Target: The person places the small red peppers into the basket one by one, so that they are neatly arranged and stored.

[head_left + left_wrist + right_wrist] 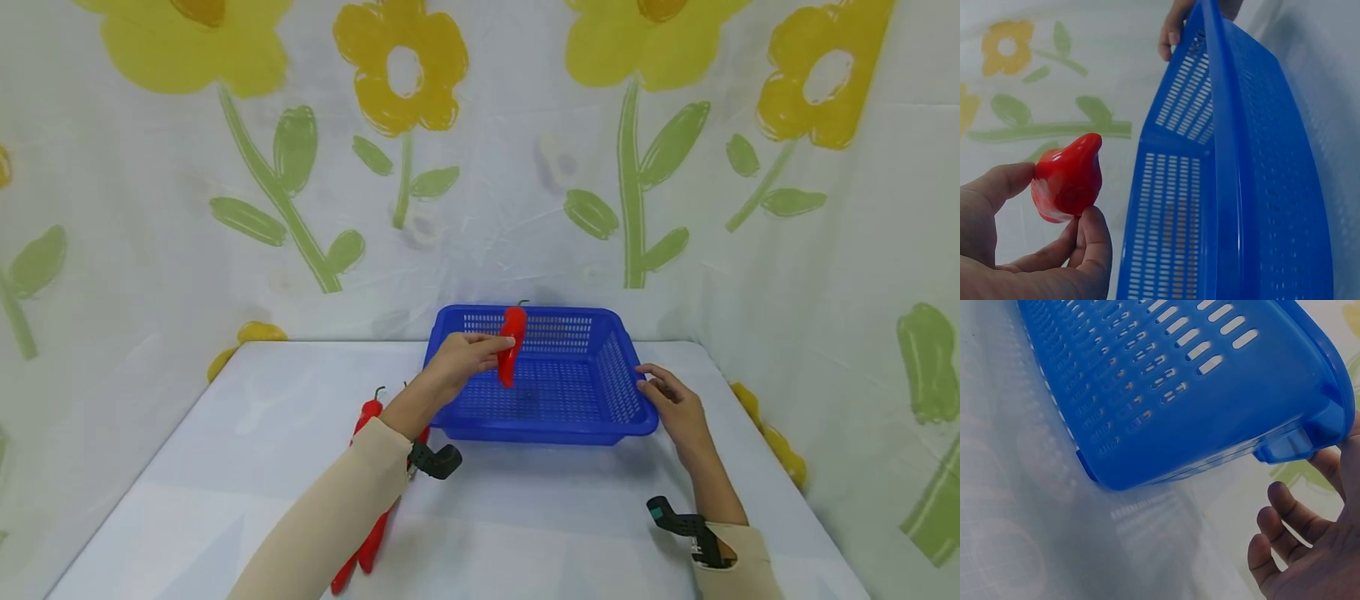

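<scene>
My left hand (461, 362) pinches a red chili pepper (513, 346) between thumb and fingers, above the blue plastic basket (525, 435). The pepper hangs upright with its green stem up in the head view. In the left wrist view the pepper (1069, 178) shows end-on beside the basket wall (1272, 169). My right hand (675, 410) grips the basket's right rim with thumb and forefinger. Its other fingers (1285, 540) are spread clear of the wall in the right wrist view. The basket's slotted floor shows no peppers in it.
More red chili peppers (370, 410) lie on the white table (225, 467) left of the basket, partly hidden by my left forearm. A white curtain (480, 217) with yellow flowers hangs behind and at both sides. Each wrist wears a black camera mount (437, 460).
</scene>
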The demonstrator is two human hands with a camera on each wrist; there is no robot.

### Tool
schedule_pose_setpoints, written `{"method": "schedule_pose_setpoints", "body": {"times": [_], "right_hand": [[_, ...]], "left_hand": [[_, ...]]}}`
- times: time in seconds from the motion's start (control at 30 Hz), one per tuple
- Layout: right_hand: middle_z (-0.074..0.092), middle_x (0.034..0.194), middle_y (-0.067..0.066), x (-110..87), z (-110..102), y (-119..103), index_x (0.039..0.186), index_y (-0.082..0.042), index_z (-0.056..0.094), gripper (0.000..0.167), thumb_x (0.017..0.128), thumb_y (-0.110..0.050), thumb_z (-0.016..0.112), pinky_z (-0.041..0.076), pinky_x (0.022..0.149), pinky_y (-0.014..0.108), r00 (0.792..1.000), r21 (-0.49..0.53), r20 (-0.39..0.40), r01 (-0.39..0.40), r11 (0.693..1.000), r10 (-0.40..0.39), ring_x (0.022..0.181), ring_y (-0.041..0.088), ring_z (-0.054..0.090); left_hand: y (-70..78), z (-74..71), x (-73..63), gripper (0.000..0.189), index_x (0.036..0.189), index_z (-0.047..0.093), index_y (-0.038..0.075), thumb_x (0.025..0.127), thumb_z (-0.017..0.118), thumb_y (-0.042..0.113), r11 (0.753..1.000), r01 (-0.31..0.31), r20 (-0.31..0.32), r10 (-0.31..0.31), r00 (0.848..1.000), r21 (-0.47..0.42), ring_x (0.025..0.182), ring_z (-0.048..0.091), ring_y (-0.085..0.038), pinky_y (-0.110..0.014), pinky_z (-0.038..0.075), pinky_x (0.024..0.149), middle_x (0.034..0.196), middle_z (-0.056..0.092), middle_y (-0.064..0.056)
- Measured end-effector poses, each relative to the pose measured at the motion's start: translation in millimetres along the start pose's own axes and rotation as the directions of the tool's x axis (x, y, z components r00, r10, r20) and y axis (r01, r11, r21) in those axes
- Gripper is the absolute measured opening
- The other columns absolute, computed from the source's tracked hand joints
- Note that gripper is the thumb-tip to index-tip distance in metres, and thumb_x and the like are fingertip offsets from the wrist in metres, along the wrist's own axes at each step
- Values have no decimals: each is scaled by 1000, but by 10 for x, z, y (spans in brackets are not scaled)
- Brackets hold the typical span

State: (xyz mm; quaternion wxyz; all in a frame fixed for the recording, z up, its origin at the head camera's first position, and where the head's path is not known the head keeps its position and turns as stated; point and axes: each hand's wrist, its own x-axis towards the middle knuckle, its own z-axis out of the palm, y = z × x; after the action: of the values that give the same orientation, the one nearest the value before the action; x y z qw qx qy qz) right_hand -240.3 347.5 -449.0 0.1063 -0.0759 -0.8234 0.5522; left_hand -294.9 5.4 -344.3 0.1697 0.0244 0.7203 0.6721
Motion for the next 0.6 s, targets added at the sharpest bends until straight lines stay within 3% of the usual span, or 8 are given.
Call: {"method": "schedule_pose_setpoints", "body": {"times": [0.17, 0.4, 0.6], "right_hand": [[58, 124, 12, 6, -8, -2, 142, -14, 56, 48, 101, -39, 60, 47, 78, 11, 1000, -12, 3, -25, 1000, 25, 102, 12, 56], [60, 118, 9, 21, 7, 41, 139, -19, 59, 50, 98, -47, 61, 49, 79, 13, 1000, -2, -15, 0, 1000, 0, 101, 18, 57], [59, 120, 11, 17, 21, 25, 138, -18, 59, 49, 98, -47, 61, 48, 80, 13, 1000, 1, -12, -7, 1000, 8, 103, 19, 56]], "left_hand": [[17, 125, 72, 50, 128, 62, -6, 92, 75, 26, 1000, 10, 23, -9, 1000, -20, 117, 62, -31, -40, 47, 104, 124, 65, -16], [49, 291, 177, 53, 132, 59, -6, 92, 74, 25, 1000, 29, 57, -29, 998, -2, 117, 62, -31, -39, 48, 104, 125, 65, -17], [19, 441, 274, 49, 129, 59, -9, 91, 75, 19, 993, 70, 102, -60, 993, -90, 117, 61, -30, -39, 47, 105, 123, 65, -17]]}}
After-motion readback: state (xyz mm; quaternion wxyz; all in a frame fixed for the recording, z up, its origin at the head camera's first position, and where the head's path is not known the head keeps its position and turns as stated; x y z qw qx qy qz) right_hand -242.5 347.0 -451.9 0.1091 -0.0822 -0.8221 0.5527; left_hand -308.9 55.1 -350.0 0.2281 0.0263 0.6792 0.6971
